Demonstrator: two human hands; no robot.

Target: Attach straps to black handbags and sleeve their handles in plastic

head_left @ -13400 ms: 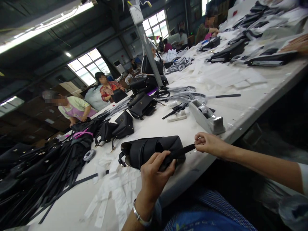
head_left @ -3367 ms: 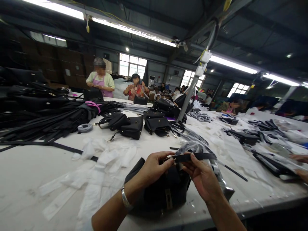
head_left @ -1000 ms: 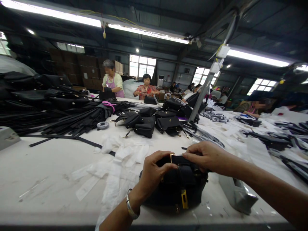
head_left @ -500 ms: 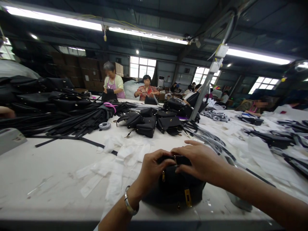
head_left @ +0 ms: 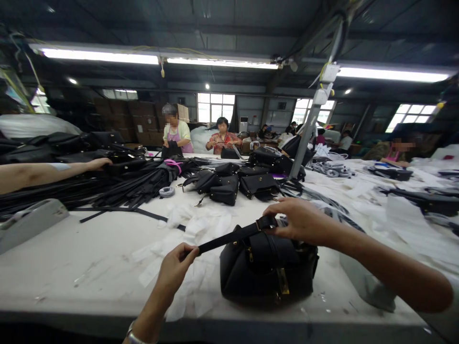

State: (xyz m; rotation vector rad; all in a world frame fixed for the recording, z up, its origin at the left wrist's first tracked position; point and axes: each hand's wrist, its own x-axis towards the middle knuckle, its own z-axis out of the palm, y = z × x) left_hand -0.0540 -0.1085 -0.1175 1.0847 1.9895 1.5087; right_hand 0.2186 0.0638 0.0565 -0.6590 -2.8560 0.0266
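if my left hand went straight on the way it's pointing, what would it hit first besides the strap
Past the strap, probably the near black handbag, around its upper left edge; depth is unclear, so your left hand might just clear it.

the rounded black handbag (head_left: 258, 274) looks like smooth leather or imitation leather, matt with a faint sheen; its narrow gold-coloured clasp (head_left: 283, 281) is glossy metal. the long flat black strap (head_left: 229, 238) looks leathery, smooth and low in shine. the broad white tabletop (head_left: 107, 258) is smooth but scuffed, with a dull gloss. the crumpled white sheets (head_left: 195, 224) look thin and papery. the upright grey pole (head_left: 304, 138) looks like painted metal; the silver-coloured bracelet (head_left: 133, 335) is shiny metal.
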